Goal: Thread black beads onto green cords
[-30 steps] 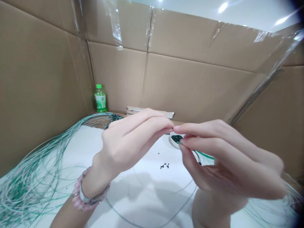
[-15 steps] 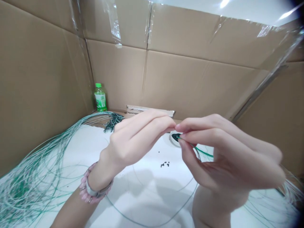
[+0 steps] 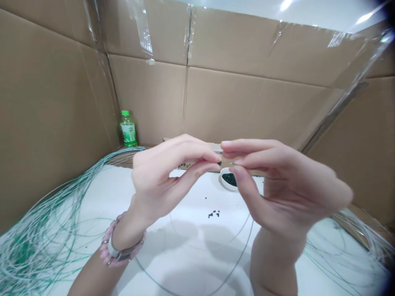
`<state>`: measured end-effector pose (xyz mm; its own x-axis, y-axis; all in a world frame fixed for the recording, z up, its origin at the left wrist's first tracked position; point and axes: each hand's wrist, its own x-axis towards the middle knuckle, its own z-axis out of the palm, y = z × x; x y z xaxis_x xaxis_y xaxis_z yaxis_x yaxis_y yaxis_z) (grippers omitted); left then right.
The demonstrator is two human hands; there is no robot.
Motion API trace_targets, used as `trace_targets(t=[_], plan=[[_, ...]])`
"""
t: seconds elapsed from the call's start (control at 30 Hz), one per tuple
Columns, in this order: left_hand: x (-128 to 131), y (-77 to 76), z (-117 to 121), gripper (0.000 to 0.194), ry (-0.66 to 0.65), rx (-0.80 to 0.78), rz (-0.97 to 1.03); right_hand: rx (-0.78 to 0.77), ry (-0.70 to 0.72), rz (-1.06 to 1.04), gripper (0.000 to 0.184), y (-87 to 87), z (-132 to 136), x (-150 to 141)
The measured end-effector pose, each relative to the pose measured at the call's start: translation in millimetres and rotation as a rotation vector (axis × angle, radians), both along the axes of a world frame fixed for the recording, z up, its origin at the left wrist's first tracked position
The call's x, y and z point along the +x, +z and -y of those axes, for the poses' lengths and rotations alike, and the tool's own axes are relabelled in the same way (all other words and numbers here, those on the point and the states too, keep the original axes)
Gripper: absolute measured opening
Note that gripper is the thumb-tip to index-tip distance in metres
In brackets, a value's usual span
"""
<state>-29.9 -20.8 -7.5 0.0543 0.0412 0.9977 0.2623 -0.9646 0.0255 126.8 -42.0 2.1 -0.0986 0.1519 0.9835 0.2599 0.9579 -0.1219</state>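
Both hands raised above the white dish (image 3: pixel 228 186) of black beads (image 3: pixel 228 179), no longer in front of it, fingertips parted by a narrow gap. Left hand (image 3: pixel 163 176) pinching a tiny dark bead (image 3: pixel 219 163); right hand (image 3: pixel 286 181) pinching a thin green wire (image 3: pixel 232 163). Scattered beads (image 3: pixel 213 214) on the white table (image 3: pixel 191 205) below, open room around them; loose wire bundle (image 3: pixel 46 234) along the left; cardboard wall (image 3: pixel 247 107) behind.

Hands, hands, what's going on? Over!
Left hand, right hand, fingertips nearly meeting above white dish of dark beads. Loose beads beyond. Green-white wires left.
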Motion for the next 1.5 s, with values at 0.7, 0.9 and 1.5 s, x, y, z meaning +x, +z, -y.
trace_targets(t=[0.7,0.9,1.5], plan=[[-2.9,1.0,6.8,0.010,-0.035,-0.118,-0.046,-0.053,0.031,0.055,0.024,-1.7,-0.1,-2.9],[-3.1,1.7,6.0,0.012,-0.040,-0.114,-0.056,-0.033,0.095,0.042,0.021,-2.1,-1.9,-2.4],[-3.4,4.0,7.0,0.013,0.016,-0.070,-0.106,-0.026,-0.049,0.140,0.024,0.4,2.2,3.9]])
